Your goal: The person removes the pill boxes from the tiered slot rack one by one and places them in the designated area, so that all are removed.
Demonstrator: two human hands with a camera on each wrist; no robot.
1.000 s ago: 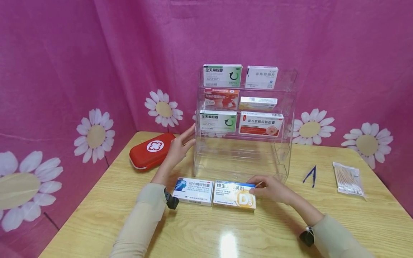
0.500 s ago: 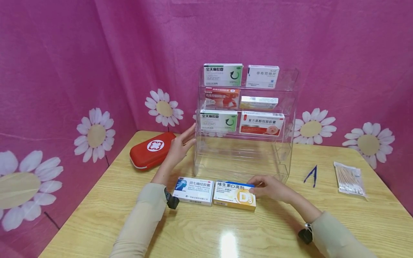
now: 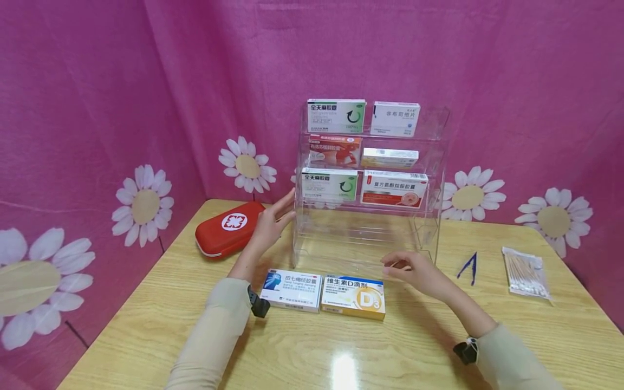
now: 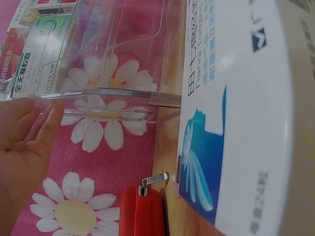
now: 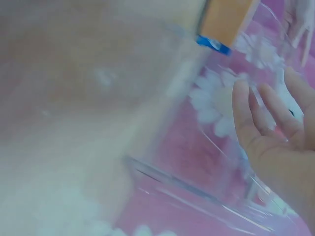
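Transparent plastic rack (image 3: pixel 361 234) stands upright on the wood-grain tabletop (image 3: pixel 302 346), tiers facing the near side. Left hand (image 3: pixel 269 226): fingers fairly straight, thumb apart, laid against the rack's left side panel; grips no box. Judged a steadying touch. Right hand (image 3: pixel 414 273): fingers loosely bent, nothing seen between them, just beyond the upper right corner of the yellow-and-white D3 box (image 3: pixel 351 296) and apart from it; contact with the rack's front lip cannot be told. D3 box lies flat just in front of the rack, side by side with a white-and-blue box (image 3: pixel 292 291); whether their ends touch is unclear. Both labels face up and read from the near side, presumably for easy reading. Six boxes (image 3: pixel 395 188) sit in the upper three tiers, two per tier.

Edges: pink curtain (image 3: pixel 390 54) hangs behind the far edge. Red case (image 3: pixel 219 238) lies just beside the left hand, so room there is tight. On the right, a wider stretch of wood separates the rack from blue tweezers (image 3: pixel 473 266) and, farther out, the swab pack (image 3: pixel 527 273).
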